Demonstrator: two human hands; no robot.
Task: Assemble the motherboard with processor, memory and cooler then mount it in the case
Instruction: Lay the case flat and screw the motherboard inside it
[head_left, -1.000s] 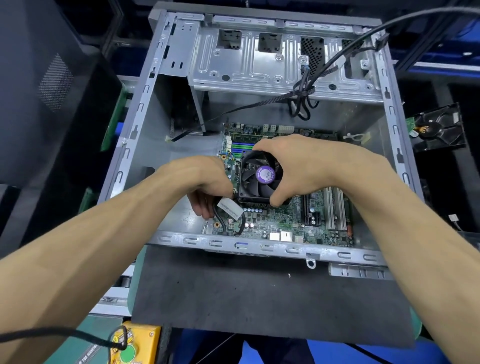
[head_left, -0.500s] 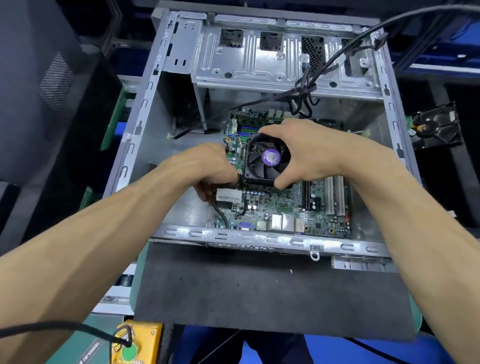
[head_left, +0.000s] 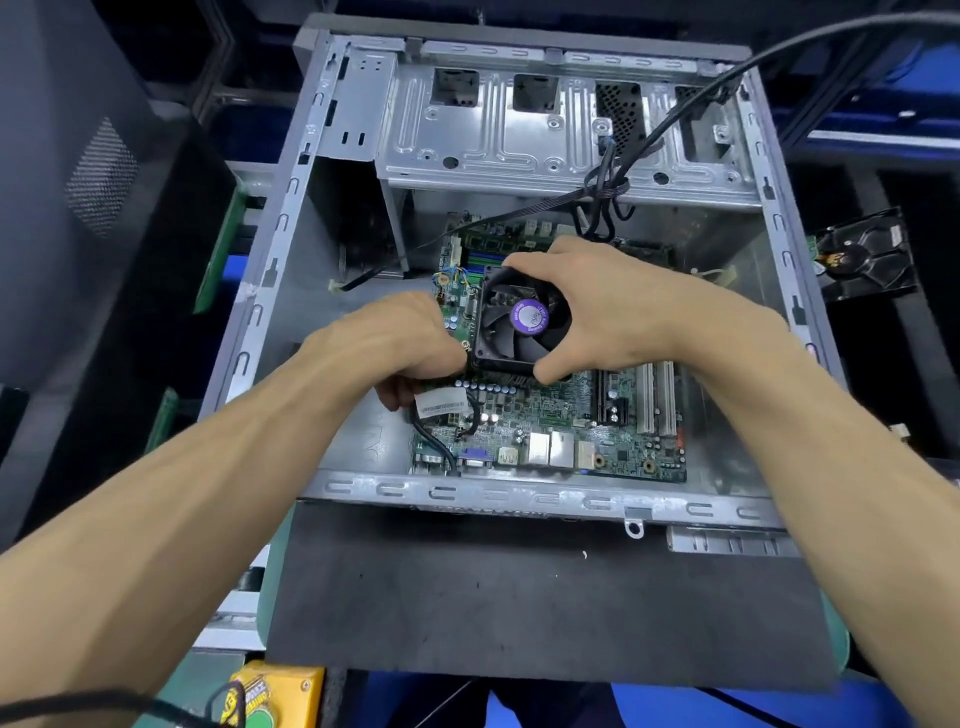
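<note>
An open metal computer case lies on its side on a dark mat over the tabletop, its open face turned up toward the camera. Across the far part of the case runs a silver drive cage, and a black cable comes in from the upper right and loops in a knot over the cage's front edge. Inside the case sits the green motherboard, with its row of rear ports close to the near wall of the case. A black cooler with a fan and a purple round label sits on the board's upper left part. The right hand curls around the cooler, fingers over its far edge and thumb at its near right corner. The left hand is curled at the cooler's left side, fingers tucked under near a black wire with a white tag; what exactly it pinches I cannot tell. A yellow box with a green button sits at the bottom left.
</note>
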